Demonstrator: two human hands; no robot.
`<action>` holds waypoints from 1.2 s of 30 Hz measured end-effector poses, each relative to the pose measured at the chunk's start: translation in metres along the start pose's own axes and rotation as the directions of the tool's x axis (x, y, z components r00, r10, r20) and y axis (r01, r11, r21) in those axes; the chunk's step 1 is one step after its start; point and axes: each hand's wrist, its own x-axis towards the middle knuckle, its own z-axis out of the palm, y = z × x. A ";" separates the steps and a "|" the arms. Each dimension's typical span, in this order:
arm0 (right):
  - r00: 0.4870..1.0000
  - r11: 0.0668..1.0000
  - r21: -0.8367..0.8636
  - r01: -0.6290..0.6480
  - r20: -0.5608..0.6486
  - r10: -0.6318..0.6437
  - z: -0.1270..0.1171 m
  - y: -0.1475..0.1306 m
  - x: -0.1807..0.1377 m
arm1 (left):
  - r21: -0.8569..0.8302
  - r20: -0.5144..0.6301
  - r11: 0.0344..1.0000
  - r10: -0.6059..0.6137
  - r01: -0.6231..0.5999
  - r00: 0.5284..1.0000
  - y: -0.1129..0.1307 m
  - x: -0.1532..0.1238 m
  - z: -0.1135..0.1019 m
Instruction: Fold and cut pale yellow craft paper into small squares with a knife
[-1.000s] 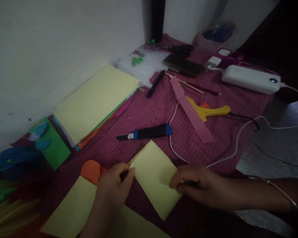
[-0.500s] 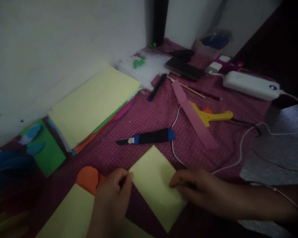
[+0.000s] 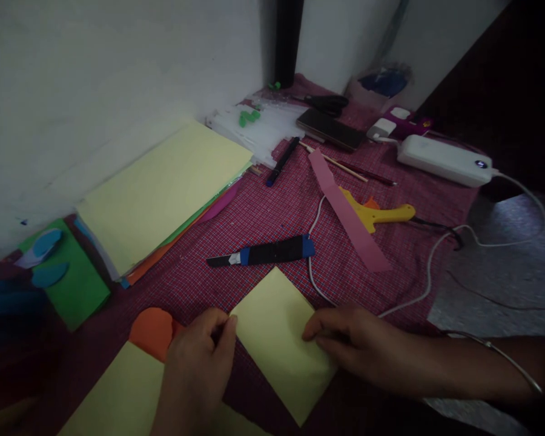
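A piece of pale yellow paper [image 3: 275, 351] is between my two hands, one corner pointing away from me. My left hand [image 3: 204, 351] pinches its left corner between thumb and finger. On the right side, my right hand [image 3: 345, 339] has its fingers closed at the paper's edge. Just beyond the paper lies a utility knife [image 3: 266, 251] with its blade out, pointing left. Another pale yellow sheet [image 3: 118, 393] lies beside my left wrist, with an orange paper piece [image 3: 152, 332] at its top corner.
A pink paper strip [image 3: 345, 212] rests across a yellow glue gun [image 3: 386, 214]. Behind are a dark marker [image 3: 282, 161], a phone [image 3: 330, 129], scissors [image 3: 329, 104] and a white power bank [image 3: 445, 160]. A paper stack [image 3: 163, 194] lies near the wall, beside green paper [image 3: 75, 281].
The whole view has shifted slightly, so most things appear a little further left. Both hands keep their grip on the yellow paper, with hardly any other movement.
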 end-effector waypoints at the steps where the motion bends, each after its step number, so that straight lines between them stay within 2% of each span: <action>1: 1.000 1.000 -0.002 -0.004 0.000 0.004 0.000 -0.001 0.000 | 0.001 0.013 1.000 -0.003 0.003 1.000 -0.001 0.000 0.000; 9: 0.999 0.999 0.009 0.034 -0.011 -0.034 0.000 0.001 0.000 | -0.018 0.070 0.998 -0.062 0.063 0.996 -0.007 0.003 0.002; 25: 0.993 0.994 -0.024 0.108 -0.038 -0.109 -0.001 0.002 0.001 | 0.034 0.030 0.996 -0.079 0.078 0.996 -0.009 0.005 0.000; 33: 0.994 0.994 -0.018 0.108 -0.029 -0.109 -0.001 0.002 0.001 | 0.084 0.026 0.996 -0.032 0.029 0.999 -0.009 0.005 0.000; 36: 0.995 0.995 -0.030 0.090 -0.030 -0.091 -0.001 0.000 0.002 | 0.200 -0.062 0.980 0.028 -0.015 0.998 -0.002 0.004 -0.004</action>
